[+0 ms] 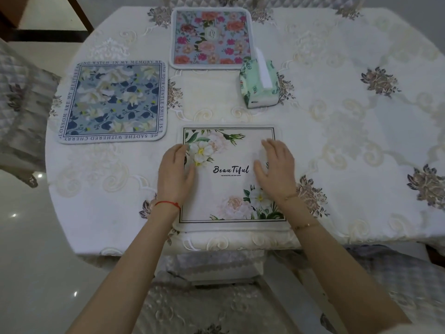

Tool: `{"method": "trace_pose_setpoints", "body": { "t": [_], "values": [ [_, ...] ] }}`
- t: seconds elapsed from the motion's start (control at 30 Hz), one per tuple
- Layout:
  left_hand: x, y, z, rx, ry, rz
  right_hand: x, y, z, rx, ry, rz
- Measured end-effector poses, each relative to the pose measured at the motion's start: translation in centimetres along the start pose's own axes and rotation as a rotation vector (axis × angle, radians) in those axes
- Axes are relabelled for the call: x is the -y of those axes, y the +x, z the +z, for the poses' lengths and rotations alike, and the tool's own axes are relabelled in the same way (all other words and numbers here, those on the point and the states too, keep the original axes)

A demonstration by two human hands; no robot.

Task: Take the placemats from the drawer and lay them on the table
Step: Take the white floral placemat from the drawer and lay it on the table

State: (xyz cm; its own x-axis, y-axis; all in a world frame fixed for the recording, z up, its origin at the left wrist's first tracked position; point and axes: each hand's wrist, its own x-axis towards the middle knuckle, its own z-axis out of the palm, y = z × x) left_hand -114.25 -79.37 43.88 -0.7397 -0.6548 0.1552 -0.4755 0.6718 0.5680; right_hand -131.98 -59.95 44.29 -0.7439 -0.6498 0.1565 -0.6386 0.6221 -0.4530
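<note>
Three placemats lie flat on the table (337, 116), which has a cream embroidered cloth. A white placemat (228, 189) with pale flowers and the word "Beautiful" sits at the near edge. My left hand (177, 172) rests flat on its left side and my right hand (274, 168) rests flat on its right side, fingers straight. A blue-and-white floral placemat (113, 102) with lettering round its border lies at the left. At the far side is a placemat with pink and orange roses (209, 37). No drawer is in view.
A green tissue pack (258, 85) stands between the rose mat and the white mat, slightly right. Padded chairs stand at the near edge (216, 297), the left (21, 112) and the far side. The glossy floor (36, 261) shows at the lower left.
</note>
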Motion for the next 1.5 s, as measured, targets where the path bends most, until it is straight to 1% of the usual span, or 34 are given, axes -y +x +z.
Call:
{"method": "trace_pose_setpoints", "body": {
  "t": [0.07, 0.17, 0.27, 0.33, 0.53, 0.77, 0.87, 0.93, 0.97, 1.03, 1.1, 1.13, 1.27, 1.5],
  "values": [
    [-0.6, 2.5, 1.1, 0.054, 0.021, 0.082, 1.1, 2.5, 1.2, 0.094, -0.03, -0.08],
    [-1.3, 5.5, 2.9, 0.159, 0.084, 0.114, 2.9, 5.6, 3.0, 0.226, -0.117, -0.168],
    [-0.9, 7.0, 4.5, 0.224, 0.156, 0.147, 3.2, 7.1, 5.0, 0.31, -0.218, -0.203],
    [-0.2, 7.3, 5.1, 0.238, 0.204, 0.155, 2.6, 7.1, 6.0, 0.342, -0.25, -0.202],
    [0.5, 7.3, 5.5, 0.209, 0.228, 0.17, 0.9, 6.7, 5.9, 0.297, -0.238, -0.204],
    [0.8, 7.1, 5.4, 0.18, 0.238, 0.069, -4.1, 4.8, 2.9, 0.239, -0.24, -0.038],
    [0.5, 7.1, 5.0, 0.194, 0.238, 0.026, -4.6, 4.7, 2.3, 0.261, -0.258, -0.002],
    [0.2, 6.8, 4.7, 0.219, 0.203, 0.016, -3.9, 4.6, 2.1, 0.247, -0.242, 0.041],
    [-0.1, 6.5, 4.5, 0.236, 0.176, 0.032, -3.2, 4.4, 2.0, 0.227, -0.234, 0.038],
    [-1.1, 5.3, 4.2, 0.255, 0.148, 0.129, -1.2, 4.1, 2.0, 0.212, -0.219, -0.058],
    [-2.0, 3.7, 4.2, 0.261, 0.137, 0.196, 1.2, 3.5, 2.7, 0.248, -0.203, -0.183],
    [-2.1, 3.0, 4.3, 0.266, 0.138, 0.19, 2.1, 3.0, 3.3, 0.275, -0.206, -0.217],
    [-1.2, 1.7, 4.8, 0.287, 0.162, 0.119, 2.3, 1.6, 4.8, 0.362, -0.219, -0.186],
    [0.5, 1.1, 3.0, 0.253, 0.175, 0.035, -1.3, -0.2, 2.6, 0.346, -0.176, -0.148]
  ]
}}
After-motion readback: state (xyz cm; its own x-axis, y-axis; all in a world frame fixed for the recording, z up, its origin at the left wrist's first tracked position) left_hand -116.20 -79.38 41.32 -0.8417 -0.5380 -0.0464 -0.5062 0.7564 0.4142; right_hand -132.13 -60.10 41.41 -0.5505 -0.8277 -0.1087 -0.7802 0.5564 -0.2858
